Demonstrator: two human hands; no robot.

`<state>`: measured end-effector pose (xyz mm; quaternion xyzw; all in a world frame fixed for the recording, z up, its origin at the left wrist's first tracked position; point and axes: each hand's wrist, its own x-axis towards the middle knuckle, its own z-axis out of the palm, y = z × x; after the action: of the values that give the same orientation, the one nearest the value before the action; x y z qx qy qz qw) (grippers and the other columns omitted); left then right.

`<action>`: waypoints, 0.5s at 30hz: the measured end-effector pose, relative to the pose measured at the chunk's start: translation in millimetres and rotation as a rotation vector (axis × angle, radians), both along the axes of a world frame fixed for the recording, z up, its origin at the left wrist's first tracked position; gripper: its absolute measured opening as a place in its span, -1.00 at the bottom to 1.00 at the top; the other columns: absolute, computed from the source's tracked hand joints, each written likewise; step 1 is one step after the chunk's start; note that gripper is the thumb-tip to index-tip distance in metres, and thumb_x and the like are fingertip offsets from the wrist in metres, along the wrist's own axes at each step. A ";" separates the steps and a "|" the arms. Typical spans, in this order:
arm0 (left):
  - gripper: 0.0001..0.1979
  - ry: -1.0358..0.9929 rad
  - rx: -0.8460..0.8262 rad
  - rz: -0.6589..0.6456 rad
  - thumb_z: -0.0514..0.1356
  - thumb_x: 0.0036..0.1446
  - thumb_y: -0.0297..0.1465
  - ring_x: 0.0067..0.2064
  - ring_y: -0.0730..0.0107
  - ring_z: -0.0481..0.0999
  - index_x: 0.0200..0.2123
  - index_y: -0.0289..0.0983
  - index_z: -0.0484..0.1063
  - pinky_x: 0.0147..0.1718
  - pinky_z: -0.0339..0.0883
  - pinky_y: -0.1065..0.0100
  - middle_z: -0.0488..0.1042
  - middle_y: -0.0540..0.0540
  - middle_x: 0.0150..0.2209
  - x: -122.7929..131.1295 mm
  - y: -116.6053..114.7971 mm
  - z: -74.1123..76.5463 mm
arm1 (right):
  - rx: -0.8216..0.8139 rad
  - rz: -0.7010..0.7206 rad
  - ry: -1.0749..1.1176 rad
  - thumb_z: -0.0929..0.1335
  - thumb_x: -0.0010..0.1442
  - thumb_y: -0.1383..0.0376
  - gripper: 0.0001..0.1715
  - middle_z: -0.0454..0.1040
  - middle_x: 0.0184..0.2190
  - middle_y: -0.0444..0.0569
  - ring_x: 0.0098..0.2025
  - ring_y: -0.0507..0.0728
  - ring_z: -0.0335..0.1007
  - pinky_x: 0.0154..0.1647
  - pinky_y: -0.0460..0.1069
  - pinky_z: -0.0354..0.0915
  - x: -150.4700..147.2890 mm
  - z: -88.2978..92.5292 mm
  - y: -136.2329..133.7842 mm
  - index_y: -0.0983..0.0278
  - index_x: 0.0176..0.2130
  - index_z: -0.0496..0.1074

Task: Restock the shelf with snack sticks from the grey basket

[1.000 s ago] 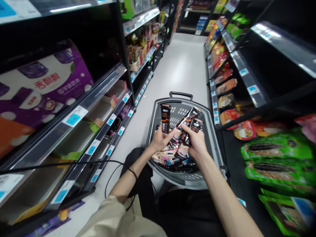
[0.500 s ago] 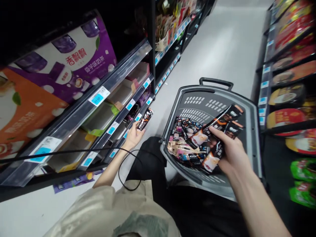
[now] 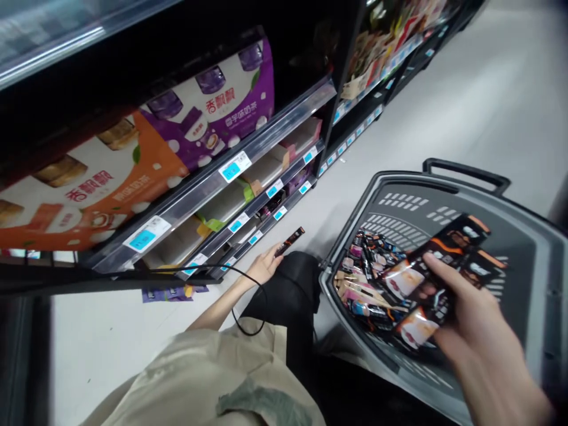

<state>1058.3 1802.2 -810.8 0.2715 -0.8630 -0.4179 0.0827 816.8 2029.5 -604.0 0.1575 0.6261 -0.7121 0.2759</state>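
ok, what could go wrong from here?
1. The cable loops by the left hand; it could snag the wrist.
2. The left hand's sachet is outside the basket; if it slips, it may hit the floor.
3. The right hand has two sachets in one grip; one could slide out.

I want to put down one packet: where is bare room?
Bare: the pale smooth floor between black shelving and the left rim of the grey plastic basket; also floor between shiny purple packets and beige shirt. Crowded: the basket's left part, heaped with small shiny sachets, and its middle, blocked by the right hand holding black orange-tipped packets.
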 end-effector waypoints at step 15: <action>-0.49 -0.178 0.057 -0.006 0.11 0.42 -0.25 0.08 0.22 0.63 0.37 -0.20 0.28 0.17 0.47 0.20 0.60 -0.16 0.12 9.4 13.9 -16.2 | -0.054 0.031 0.129 0.62 -0.38 0.40 -0.46 0.38 -0.38 -0.16 -0.54 -0.12 0.14 -0.70 -0.22 0.18 -2.0 -6.6 0.0 0.31 -0.33 0.46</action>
<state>1067.7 1816.1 -827.0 0.3073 -0.8555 -0.4167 -0.0031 814.8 2029.4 -610.7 0.0939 0.6257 -0.7329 0.2501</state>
